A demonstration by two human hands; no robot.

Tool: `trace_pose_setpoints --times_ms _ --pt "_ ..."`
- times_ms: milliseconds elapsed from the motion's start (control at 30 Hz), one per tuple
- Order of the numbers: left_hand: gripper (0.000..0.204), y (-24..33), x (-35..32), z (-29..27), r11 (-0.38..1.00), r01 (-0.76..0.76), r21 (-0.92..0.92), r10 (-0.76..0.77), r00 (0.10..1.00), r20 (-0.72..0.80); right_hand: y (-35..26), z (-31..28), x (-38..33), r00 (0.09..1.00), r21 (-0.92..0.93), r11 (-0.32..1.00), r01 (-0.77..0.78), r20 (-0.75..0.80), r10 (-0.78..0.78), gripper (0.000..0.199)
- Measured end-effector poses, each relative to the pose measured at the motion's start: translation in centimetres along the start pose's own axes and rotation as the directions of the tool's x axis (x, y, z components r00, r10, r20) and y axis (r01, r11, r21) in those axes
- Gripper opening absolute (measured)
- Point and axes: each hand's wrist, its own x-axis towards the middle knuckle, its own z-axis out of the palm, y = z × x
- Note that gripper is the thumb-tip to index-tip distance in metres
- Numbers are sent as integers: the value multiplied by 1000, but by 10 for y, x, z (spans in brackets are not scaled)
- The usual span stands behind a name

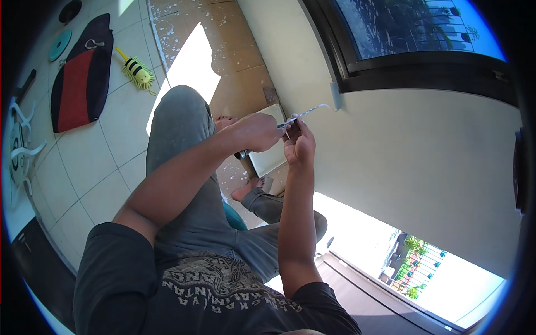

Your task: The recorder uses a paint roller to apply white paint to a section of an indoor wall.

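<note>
My left hand is closed round the handle of a small paint roller. The dark butt of that handle pokes out below the fist. From the fist a thin, bent, paint-spotted wire runs right to a narrow grey-blue head at the pale wall, close under the window frame. My right hand has its fingers curled at the wire, just beyond the left fist. Something dark shows inside its grip, too small to make out. Below both hands lies a white paint tray, partly hidden by them.
Paint-spattered cardboard covers the floor along the wall. A black-framed window is at upper right. On the tiles to the left lie a black-and-red bag, a yellow-and-black duster and a teal disc. My bent knees flank the tray.
</note>
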Motion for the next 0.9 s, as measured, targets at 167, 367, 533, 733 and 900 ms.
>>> trace_pose_setpoints --times_ms 167,367,533,733,900 --pt "58 -23 19 9 984 126 -127 -122 992 37 6 -2 17 997 -19 998 -61 38 62 18" --pt "57 -29 30 17 997 53 -47 -54 998 -23 16 -6 38 993 -7 993 -118 -28 117 19" --pt "59 -25 19 18 993 50 -103 -52 998 -18 12 -6 24 999 -108 994 -15 -37 11 20" --pt "61 -26 16 13 971 110 -211 -110 994 11 -2 2 17 998 -188 981 55 43 -48 20" --pt "62 -51 40 24 966 118 -231 -122 992 -3 10 -1 42 998 -142 988 -59 24 63 20"
